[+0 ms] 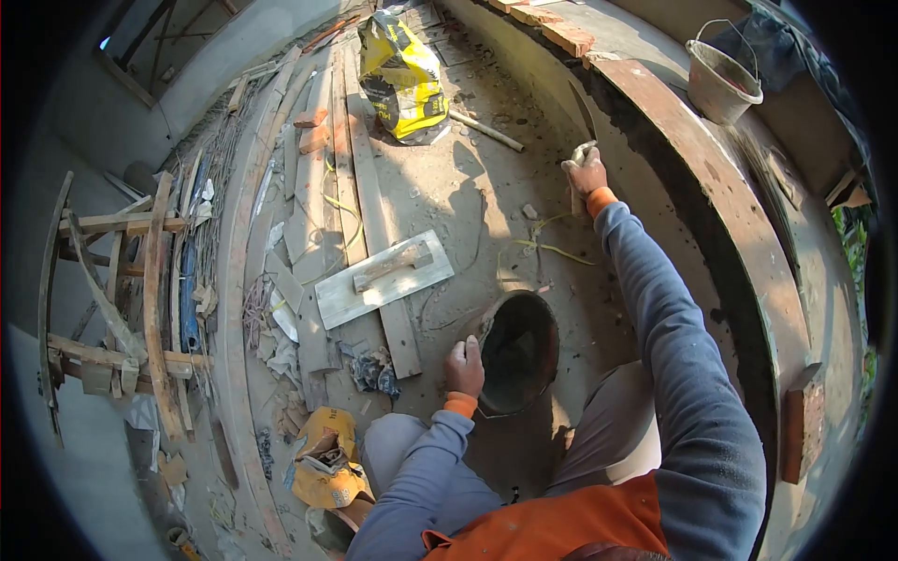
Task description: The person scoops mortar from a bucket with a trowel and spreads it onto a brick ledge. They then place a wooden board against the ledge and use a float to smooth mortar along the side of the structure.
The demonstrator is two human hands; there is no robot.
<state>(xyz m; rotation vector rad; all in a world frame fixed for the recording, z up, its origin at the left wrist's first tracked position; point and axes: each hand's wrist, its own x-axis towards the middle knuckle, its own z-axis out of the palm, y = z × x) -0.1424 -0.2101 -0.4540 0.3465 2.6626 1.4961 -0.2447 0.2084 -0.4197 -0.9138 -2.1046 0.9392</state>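
Your orange-and-grey top [580, 514] lies nearest the camera, above your bent knees. Between them and the float stands one dark bucket [524, 313] on the floor, its mouth facing you; grey residue shows inside, though its depth is too shadowed to judge. Your left hand [465, 366] is curled closed at that bucket's left rim. Your right hand [586, 171], arm stretched forward, is wrapped around one trowel [585, 110], whose blade points away from you beside the inner face of the low curved wall [687, 238]; you cannot tell whether blade and wall touch.

You have a second, paler bucket [725, 89] beyond the ledge's outer edge, with a raised wire handle and something reddish inside. Two bags flank your floor space: one yellow-and-black bag [407, 84] towards the far end, its contents hidden, and one torn yellow bag [329, 458] by your left knee, gaping open, its contents unclear.

One long float [383, 278] lies handle up across the planks [374, 201], left of your bucket. Two brick pieces [313, 140] rest farther up those boards. At least three bricks [568, 37] line the ledge's far end, and one single brick [803, 435] sits at its near right edge.
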